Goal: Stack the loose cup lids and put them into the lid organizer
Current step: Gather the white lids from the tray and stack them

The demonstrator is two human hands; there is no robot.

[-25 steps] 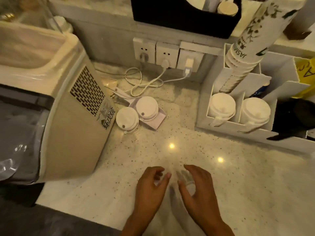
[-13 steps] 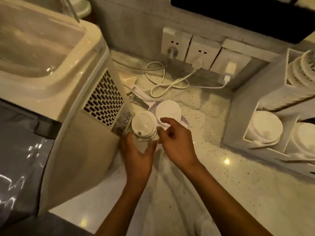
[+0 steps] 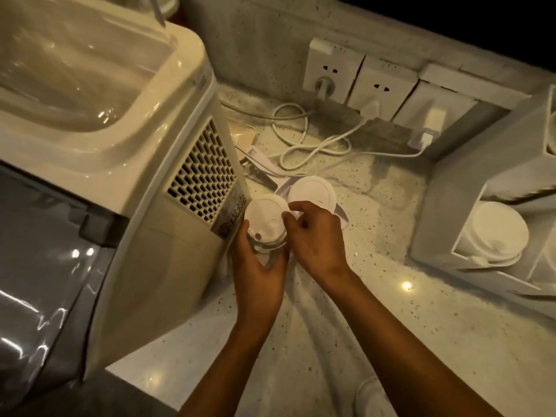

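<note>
Two short stacks of white cup lids lie on the speckled counter beside a beige machine. My left hand [image 3: 261, 273] wraps around the near lid stack [image 3: 264, 219] from below. My right hand [image 3: 316, 239] pinches the right edge of that same stack with thumb and forefinger. The far lid stack [image 3: 311, 192] rests on a white card just behind my right fingers, untouched. The white lid organizer [image 3: 445, 224] stands at the right, with a stack of lids [image 3: 493, 233] lying in one of its slots.
The beige machine [image 3: 168, 152] with a vent grille stands hard against the near lid stack on the left. White cables [image 3: 313, 152] lie coiled behind the lids, plugged into wall sockets [image 3: 358, 73]. A further white lid [image 3: 370, 395] shows at the bottom edge.
My hands moved from the bare counter up to the near lid stack and closed on it. The view has shifted closer and left, so the organizer now sits at the right edge.
</note>
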